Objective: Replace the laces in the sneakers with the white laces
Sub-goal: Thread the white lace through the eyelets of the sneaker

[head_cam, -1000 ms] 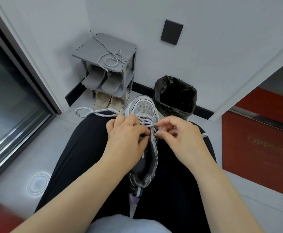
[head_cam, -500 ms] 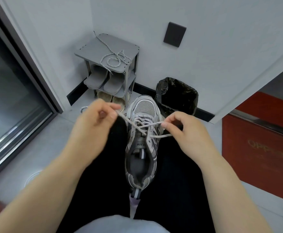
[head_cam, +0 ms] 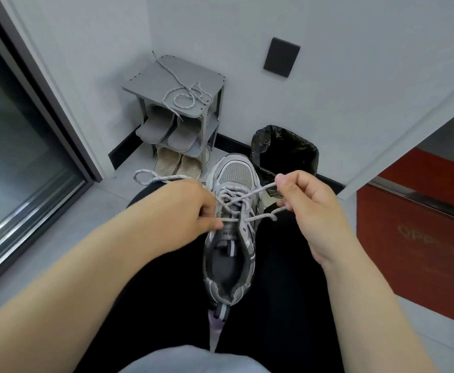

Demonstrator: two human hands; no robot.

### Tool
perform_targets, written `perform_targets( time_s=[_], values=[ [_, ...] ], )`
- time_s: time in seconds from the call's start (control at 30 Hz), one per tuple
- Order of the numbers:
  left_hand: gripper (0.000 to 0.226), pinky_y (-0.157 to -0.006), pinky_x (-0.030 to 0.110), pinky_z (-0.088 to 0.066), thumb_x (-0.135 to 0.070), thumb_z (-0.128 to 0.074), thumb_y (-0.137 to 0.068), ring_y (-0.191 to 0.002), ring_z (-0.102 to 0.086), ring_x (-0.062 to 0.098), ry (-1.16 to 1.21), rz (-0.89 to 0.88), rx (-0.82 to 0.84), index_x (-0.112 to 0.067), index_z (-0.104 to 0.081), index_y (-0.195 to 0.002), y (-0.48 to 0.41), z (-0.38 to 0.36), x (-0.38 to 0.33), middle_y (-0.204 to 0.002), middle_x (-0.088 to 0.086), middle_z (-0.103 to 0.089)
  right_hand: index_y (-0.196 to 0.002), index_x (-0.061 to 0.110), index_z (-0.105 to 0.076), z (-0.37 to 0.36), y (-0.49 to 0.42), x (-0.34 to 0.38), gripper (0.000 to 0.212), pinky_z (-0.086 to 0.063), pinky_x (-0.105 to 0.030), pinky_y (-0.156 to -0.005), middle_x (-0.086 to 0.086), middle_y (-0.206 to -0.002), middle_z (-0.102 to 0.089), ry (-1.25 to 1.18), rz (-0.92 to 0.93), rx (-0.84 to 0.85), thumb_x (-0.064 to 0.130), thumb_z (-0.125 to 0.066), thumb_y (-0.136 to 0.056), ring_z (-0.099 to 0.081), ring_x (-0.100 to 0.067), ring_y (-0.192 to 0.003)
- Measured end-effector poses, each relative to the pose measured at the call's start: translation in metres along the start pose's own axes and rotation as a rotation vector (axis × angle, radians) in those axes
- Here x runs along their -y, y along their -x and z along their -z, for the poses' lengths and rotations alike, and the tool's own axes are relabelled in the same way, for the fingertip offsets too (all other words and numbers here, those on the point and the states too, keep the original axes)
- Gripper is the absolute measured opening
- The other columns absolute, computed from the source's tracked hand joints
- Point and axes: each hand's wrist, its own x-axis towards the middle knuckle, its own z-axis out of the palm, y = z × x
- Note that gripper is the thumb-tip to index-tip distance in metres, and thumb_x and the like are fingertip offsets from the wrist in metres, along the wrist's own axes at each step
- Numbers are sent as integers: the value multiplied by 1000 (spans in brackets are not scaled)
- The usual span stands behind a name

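A loose speckled lace [head_cam: 185, 96] was seen coiled near the front right corner of the grey shoe rack [head_cam: 161, 76] top. One end of the sneaker's lace [head_cam: 252, 194] was clenched in the left hand [head_cam: 185, 208] (a loop stuck out past its knuckles). The grey sneaker [head_cam: 235, 173] was propped toe-outward on the lap, between the thighs. The other lace end was pinched by the right hand [head_cam: 314, 208].

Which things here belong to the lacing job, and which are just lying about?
Job: sneaker on the lap; lace threaded through it, gripped by left hand and right hand; loose lace on the shoe rack, likely.
Lying about: grey slippers; beige slippers; black bin; wall plate.
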Motion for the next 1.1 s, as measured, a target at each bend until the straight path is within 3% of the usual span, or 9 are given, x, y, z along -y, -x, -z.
perform_targets(
  time_s=[0.1,0.17,0.3,0.43,0.5,0.6,0.73,0.83,1.1],
  values=[
    [25,-71,26,-36,-37,-60,-82,-74,-51,11,116,19,-32,-18,-60,-66,9,19,9,-85,-4,-48,-66,22,-55,6,-2,-5,25,-33,-11,-53,5,-57,-40,162,89,-79,28,-58,-90,-37,-3,-54],
    [24,-71,26,-39,-29,-59,-82,-73,-51,10,328,106,-149,-19,-59,-61,17,30,16,-87,-5,-52,-70,21,-58,5,-2,-10,21,-36,-6,-55,4,-57,-52,135,64,-76,27,-58,-90,-44,1,-54],
    [26,-87,30,-46,-7,-41,-93,-94,-62,19,1176,256,-261,-5,-46,-67,22,28,18,-88,0,-70,-76,20,-60,-7,3,-17,18,-46,-18,-73,-1,-73,-68,107,25,65,32,-56,-89,-59,-7,-70],
    [31,-60,26,-55,-10,-31,-95,-53,-57,17,1529,218,-321,-13,-34,-64,18,28,10,-51,0,-51,-89,20,-58,-11,6,-18,18,-47,-23,-74,0,-87,-65,190,22,187,29,-71,-79,-58,-5,-75],
    [33,-44,18,-41,-11,-31,-93,-42,-34,10,1587,288,-450,-18,-28,-61,14,34,13,-47,-5,-32,-109,31,-50,-13,8,-18,51,-48,-20,-79,15,-97,-58,272,3,264,37,-79,-68,-57,2,-82],
    [32,-39,21,-20,-11,-35,-90,-44,-20,10,1322,394,-500,-18,-29,-59,10,37,21,-48,-6,-25,-137,38,-24,-18,13,-20,90,-43,-10,-81,23,-111,-44,444,45,295,38,-80,-67,-49,8,-86],
    [12,-53,26,-35,-40,-52,-85,-53,-44,8,364,231,-164,-29,-52,-82,12,11,14,-61,-8,-47,-141,37,-19,-22,15,-21,87,-43,-4,-73,19,-115,-46,409,64,269,26,-74,-74,-52,11,-83],
    [31,-69,27,-41,-54,-50,-81,-73,-51,10,-17,16,-12,-25,-56,-73,8,-8,4,-73,-7,-48,-139,36,-22,-21,16,-20,83,-43,-3,-73,25,-107,-48,339,56,268,23,-71,-74,-54,16,-84],
    [37,-57,6,-33,-16,-59,-80,-57,-44,0,609,95,-301,-11,-48,-45,15,24,3,-80,-6,-48,-125,44,-36,-17,16,-20,65,-49,-18,-74,23,-102,-42,329,70,279,17,-65,-74,-54,1,-79]
  ],
)
